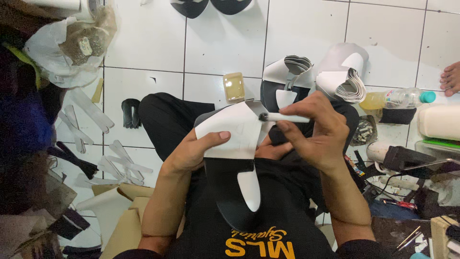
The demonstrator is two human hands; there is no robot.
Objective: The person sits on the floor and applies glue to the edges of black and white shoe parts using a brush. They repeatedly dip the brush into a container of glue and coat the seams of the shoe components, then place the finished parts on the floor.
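From the head camera, one flat white and black cut piece [235, 132] is seen held over the lap of the seated person, its pale side turned up. It is gripped by the left hand [194, 151], the thumb laid across the white face and the fingers curled underneath, so the piece is pinched between them. One small brush [282, 117] is pinched in the right hand [318, 132] between the thumb and the bent fingers; its long axis runs nearly level across the picture, the dark tip pointing toward the person's left and touching the upper edge of the cut piece. A second dark, white-lined piece [242, 192] is seen lying lower on the lap, its long axis running toward the body. On the white tiled floor [225, 43] beyond the knees, two bundles of stacked cut pieces are counted, one dark [287, 76] and one grey and white [342, 74], lying just beside each other. One small yellowish tub [234, 87] stands near the dark bundle. One plastic bottle [395, 99] with a teal cap is laid on its side to the right, the cap pointing right. Several loose pale strips [88, 112] are scattered on the floor at the left, and one bare foot [450, 78] of another person shows at the right edge.
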